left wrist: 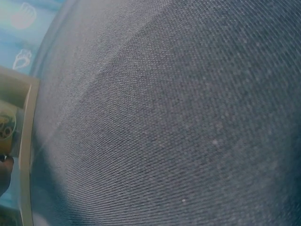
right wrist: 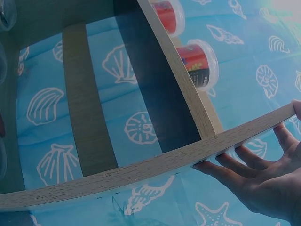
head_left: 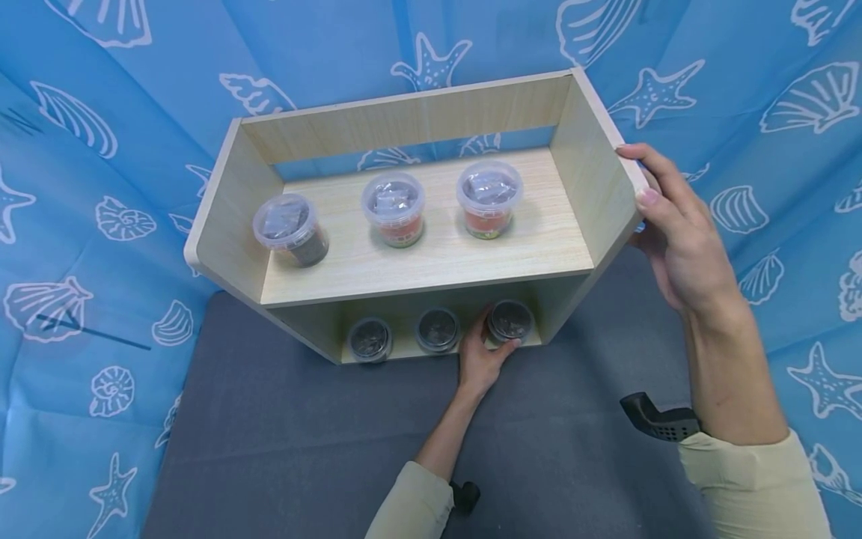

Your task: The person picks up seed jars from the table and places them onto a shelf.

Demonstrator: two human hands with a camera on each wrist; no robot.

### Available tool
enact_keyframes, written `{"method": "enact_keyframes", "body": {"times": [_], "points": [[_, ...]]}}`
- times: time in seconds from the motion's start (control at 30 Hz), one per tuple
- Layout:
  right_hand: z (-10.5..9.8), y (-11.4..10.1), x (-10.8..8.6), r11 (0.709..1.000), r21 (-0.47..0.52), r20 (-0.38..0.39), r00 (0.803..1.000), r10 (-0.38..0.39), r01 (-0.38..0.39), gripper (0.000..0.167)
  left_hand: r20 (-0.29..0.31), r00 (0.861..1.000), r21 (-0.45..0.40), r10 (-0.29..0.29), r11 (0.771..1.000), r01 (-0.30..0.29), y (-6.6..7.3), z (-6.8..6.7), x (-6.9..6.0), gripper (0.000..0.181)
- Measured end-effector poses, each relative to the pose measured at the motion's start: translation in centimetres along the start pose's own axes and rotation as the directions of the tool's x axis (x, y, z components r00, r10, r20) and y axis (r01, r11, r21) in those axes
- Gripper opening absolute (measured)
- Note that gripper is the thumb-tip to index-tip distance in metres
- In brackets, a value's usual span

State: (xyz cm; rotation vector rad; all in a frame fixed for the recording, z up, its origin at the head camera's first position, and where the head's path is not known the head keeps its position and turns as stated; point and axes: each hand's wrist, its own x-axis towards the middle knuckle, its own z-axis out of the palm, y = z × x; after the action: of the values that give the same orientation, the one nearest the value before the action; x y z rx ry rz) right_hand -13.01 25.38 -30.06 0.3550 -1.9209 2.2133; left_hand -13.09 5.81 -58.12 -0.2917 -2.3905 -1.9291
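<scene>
A small wooden two-tier shelf (head_left: 431, 274) stands on the dark cloth. On its lower tier, my left hand (head_left: 480, 367) grips the rightmost clear plastic tub (head_left: 509, 322), with thumb and fingers on either side. In the left wrist view only a fingertip (left wrist: 4, 174) of that hand shows, beside a tub at the left edge. My right hand (head_left: 694, 239) holds the front edge of the shelf's right side panel (head_left: 602, 165) between thumb and fingers. The right wrist view shows the fingers (right wrist: 249, 176) spread along the panel's outer face.
Two more tubs, one in the middle (head_left: 438, 330) and one on the left (head_left: 370, 340), share the lower tier. The upper tier bears three lidded tubs; its left one (head_left: 292, 228) leans in view. A blue seashell-print curtain (head_left: 431, 45) hangs behind. Grey cloth (head_left: 303, 449) covers the table.
</scene>
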Motion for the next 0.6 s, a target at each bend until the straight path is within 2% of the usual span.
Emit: {"method": "enact_keyframes", "body": {"times": [0.33, 0.47, 0.6], "points": [[0.3, 0.2, 0.1, 1.0, -0.004, -0.034, 0.999, 0.022, -0.022, 0.049, -0.001, 1.0, 0.033, 0.008, 0.999, -0.008, 0.1, -0.4, 0.2, 0.086], [0.3, 0.4, -0.5, 0.998, -0.047, -0.079, 0.996, 0.034, -0.038, 0.05, 0.009, 1.0, 0.051, 0.016, 0.999, -0.016, 0.8, -0.6, -0.2, 0.089], [0.0, 1.3, -1.4, 0.995, -0.097, -0.114, 0.993, -0.005, -0.006, 0.049, 0.024, 0.999, 0.081, 0.027, 0.996, -0.029, 1.8, -0.8, -0.8, 0.091]]}}
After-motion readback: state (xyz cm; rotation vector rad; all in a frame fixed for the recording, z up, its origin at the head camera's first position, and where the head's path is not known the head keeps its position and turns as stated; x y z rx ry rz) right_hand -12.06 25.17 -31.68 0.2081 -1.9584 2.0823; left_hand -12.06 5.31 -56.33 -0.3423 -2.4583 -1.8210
